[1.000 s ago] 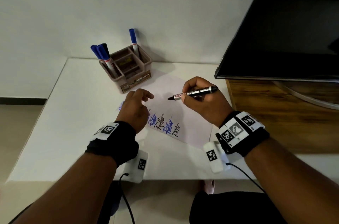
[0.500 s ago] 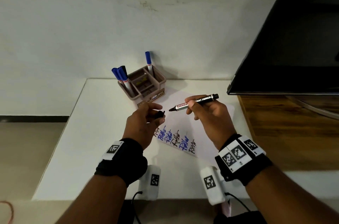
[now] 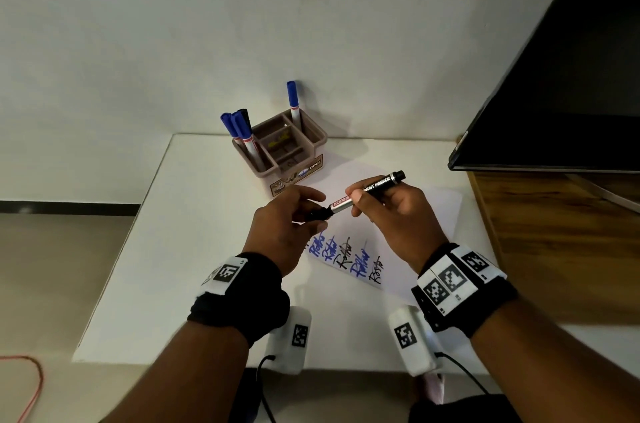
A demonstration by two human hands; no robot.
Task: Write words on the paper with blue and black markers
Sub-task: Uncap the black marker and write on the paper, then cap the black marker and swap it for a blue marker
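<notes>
the right hand [image 3: 398, 214] gripped the black marker [image 3: 367, 192] by its barrel, holding it above the paper [image 3: 398, 249] with the tip end pointing left. the left hand [image 3: 287, 221] was closed on the black cap [image 3: 319, 213] at that tip end, pinching it between thumb and fingers. the paper lay flat on the white table [image 3: 194, 249], carrying slanted words in blue and black. the brown holder [image 3: 287, 154] stood behind it, containing blue markers [image 3: 239, 131].
</notes>
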